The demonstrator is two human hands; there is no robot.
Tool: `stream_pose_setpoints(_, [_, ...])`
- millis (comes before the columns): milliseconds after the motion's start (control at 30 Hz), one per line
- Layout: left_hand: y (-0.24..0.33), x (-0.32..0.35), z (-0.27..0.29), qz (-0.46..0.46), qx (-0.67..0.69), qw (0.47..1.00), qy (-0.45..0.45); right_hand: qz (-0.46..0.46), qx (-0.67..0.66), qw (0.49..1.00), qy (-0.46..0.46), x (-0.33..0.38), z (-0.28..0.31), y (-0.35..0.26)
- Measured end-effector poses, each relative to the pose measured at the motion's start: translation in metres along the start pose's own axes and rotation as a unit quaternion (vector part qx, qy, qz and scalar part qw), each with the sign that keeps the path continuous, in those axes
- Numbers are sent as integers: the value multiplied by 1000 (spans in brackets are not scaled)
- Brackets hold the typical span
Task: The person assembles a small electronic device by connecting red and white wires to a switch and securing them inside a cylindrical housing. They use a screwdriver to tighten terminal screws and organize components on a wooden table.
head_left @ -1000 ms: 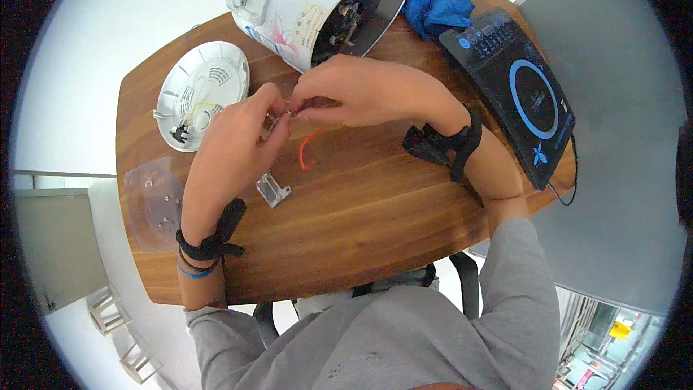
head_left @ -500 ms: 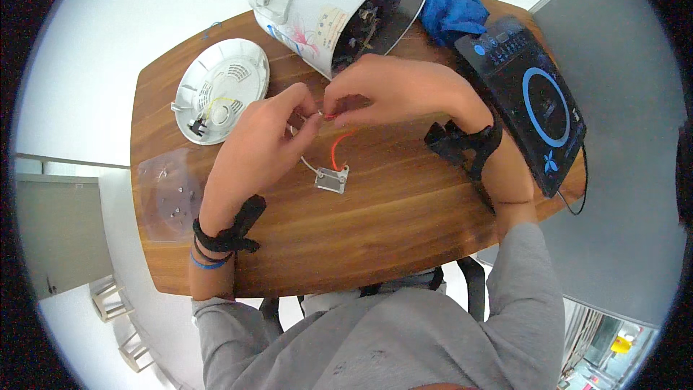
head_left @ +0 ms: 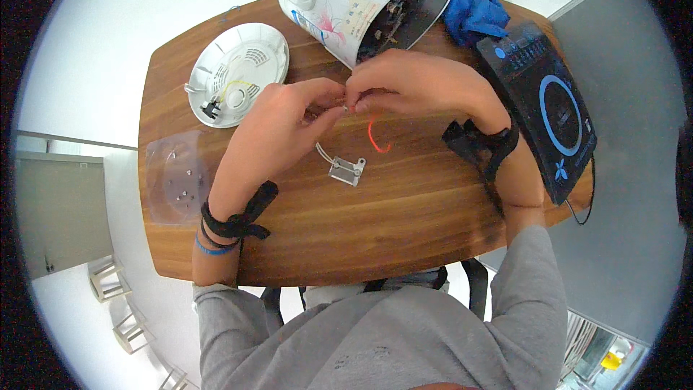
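My left hand (head_left: 278, 126) is closed in a pinch, with a white wire (head_left: 323, 152) running from its fingers down to a small silvery rectangular block (head_left: 346, 171) on the table. Tip to tip against it, my right hand (head_left: 415, 85) is pinched too. Below its fingers hangs a curved orange-red wire (head_left: 373, 137), whose hooked lower end lies right of the block. The spot where the fingertips meet is tiny and mostly covered, so I cannot tell how the wires touch there.
A white flowered appliance housing (head_left: 339, 7) lies on its side at the back, beside a blue cloth (head_left: 473, 7). At left are a round white cover (head_left: 271, 47) and a clear bag of small screws (head_left: 173, 180). A black induction cooker (head_left: 530, 72) stands right on the wooden table (head_left: 404, 224).
The orange-red wire's lower end has swung away from the block to the right. My fingertips have drawn closer together. The whole view has shifted slightly.
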State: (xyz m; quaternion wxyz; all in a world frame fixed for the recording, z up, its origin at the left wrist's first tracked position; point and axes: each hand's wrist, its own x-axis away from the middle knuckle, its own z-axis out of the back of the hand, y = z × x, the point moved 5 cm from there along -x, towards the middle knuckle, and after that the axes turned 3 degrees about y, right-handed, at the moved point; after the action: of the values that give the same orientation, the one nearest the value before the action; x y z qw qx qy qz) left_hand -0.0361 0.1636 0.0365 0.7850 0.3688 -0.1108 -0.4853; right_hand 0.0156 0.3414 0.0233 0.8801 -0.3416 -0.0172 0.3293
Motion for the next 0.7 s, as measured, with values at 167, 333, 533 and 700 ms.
stream_pose_setpoints(167, [-5,0,0,-26,-11,1000,3,-48,-27,998,-14,0,-3,-1])
stream_pose_setpoints(333, [-6,0,0,-4,-14,1000,-11,-47,-21,998,-21,-1,-2,-3])
stream_pose_setpoints(533, [-6,1,-2,-3,-8,1000,-14,-132,27,991,-3,4,10,-2])
stream_pose_setpoints(700, [-5,1,-1,7,-10,1000,-19,-212,105,971,-44,14,24,7])
